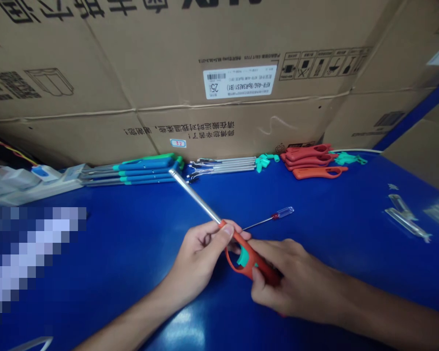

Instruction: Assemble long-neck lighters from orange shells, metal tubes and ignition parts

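A long-nosed utility lighter [247, 258] with an orange-red handle, a green insert and a steel tube [193, 195] lies across my hands, its tube pointing up and left. My left hand [199, 258] grips it where the tube meets the handle. My right hand [289, 278] is closed around the rear of the handle, hiding its end. A small screwdriver [276, 216] with a clear handle lies on the blue table just beyond my hands, apart from them.
Along the back of the blue table [131, 234] lie blue-green lighter bodies [139, 170], steel tubes [223, 165], green parts [265, 162] and orange-red handles [307, 158]. Large cardboard boxes [237, 83] stand behind them. Clear plastic pieces [406, 217] lie at right; a blurred patch [32, 258] covers the left.
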`<state>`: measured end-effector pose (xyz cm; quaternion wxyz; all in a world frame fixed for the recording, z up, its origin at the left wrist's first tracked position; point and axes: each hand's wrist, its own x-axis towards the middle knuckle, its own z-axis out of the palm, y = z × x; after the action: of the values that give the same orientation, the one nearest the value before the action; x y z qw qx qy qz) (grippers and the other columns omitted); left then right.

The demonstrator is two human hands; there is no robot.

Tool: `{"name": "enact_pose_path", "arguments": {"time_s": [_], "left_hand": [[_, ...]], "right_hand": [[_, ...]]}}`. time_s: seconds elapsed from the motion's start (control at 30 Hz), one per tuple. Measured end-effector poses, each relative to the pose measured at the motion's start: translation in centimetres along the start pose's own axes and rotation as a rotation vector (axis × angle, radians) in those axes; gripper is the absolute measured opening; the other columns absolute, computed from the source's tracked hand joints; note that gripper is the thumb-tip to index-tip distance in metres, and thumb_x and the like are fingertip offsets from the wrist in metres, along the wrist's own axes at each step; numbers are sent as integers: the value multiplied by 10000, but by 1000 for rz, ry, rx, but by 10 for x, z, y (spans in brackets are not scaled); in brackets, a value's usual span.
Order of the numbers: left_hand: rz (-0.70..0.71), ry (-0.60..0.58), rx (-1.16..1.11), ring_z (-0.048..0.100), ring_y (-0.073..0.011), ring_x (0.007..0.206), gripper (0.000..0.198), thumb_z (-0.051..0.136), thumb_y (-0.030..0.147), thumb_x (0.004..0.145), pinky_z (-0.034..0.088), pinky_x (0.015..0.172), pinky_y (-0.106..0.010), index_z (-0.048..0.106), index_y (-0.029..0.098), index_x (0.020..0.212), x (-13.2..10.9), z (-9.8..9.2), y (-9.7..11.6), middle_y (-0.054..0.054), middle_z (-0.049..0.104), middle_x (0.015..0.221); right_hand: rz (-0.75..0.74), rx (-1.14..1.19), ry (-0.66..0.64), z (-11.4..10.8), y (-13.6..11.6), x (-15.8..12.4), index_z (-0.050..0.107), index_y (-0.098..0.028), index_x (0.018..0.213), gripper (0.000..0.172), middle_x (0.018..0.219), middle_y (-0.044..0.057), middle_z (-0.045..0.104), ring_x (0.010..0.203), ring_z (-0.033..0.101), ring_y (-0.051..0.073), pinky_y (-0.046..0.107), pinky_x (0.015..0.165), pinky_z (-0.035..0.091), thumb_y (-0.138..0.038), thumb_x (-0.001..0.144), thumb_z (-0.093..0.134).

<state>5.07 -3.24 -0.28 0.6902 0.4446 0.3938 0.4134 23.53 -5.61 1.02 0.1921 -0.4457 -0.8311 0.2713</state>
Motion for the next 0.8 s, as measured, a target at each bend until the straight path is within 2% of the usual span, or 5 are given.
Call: {"name": "enact_pose_path", "arguments": {"time_s": [0.13, 0.37, 0.5, 0.63, 0.8], "left_hand": [[-3, 43, -84, 701, -198, 855, 370, 743, 488, 820, 571, 789, -313, 678, 143, 936, 0, 2, -2, -110, 759, 1012], [-41, 104, -216, 724, -203, 783, 284, 717, 407, 861, 610, 696, -373, 589, 174, 962, -1, 3, 3, -100, 753, 1024], [-40, 89, -271, 732, -226, 837, 269, 732, 377, 854, 602, 736, -382, 593, 170, 955, 0, 4, 4, -98, 753, 1007], [-12, 57, -315, 719, -228, 925, 265, 743, 385, 846, 561, 847, -370, 615, 171, 935, 1, 3, 6, -101, 757, 1017], [-28, -40, -359, 697, -231, 977, 222, 714, 368, 876, 513, 891, -362, 634, 170, 937, -2, 2, 6, -110, 753, 1055]], "right_hand": [[-16, -26, -32, 0, 5, 0, 571, -145, 1194, 327, 1079, 113, 711, 925, 702, 231, 373, 799, 540, -179, 944, 362], [-292, -131, 353, 2, 15, -2, 598, -155, 1017, 147, 896, 71, 690, 800, 638, 186, 318, 742, 527, -130, 937, 477], [-285, -34, 348, 3, 7, -7, 582, -188, 1014, 183, 865, 33, 637, 797, 588, 175, 330, 758, 516, -132, 842, 607], [151, 492, 131, -1, 1, -2, 532, -210, 1121, 366, 1001, 38, 612, 883, 622, 170, 336, 789, 535, -201, 789, 685], [308, 1505, -602, -3, 12, 8, 315, -315, 1389, 618, 884, 8, 653, 496, 585, 98, 193, 439, 431, -340, 852, 619]]}}
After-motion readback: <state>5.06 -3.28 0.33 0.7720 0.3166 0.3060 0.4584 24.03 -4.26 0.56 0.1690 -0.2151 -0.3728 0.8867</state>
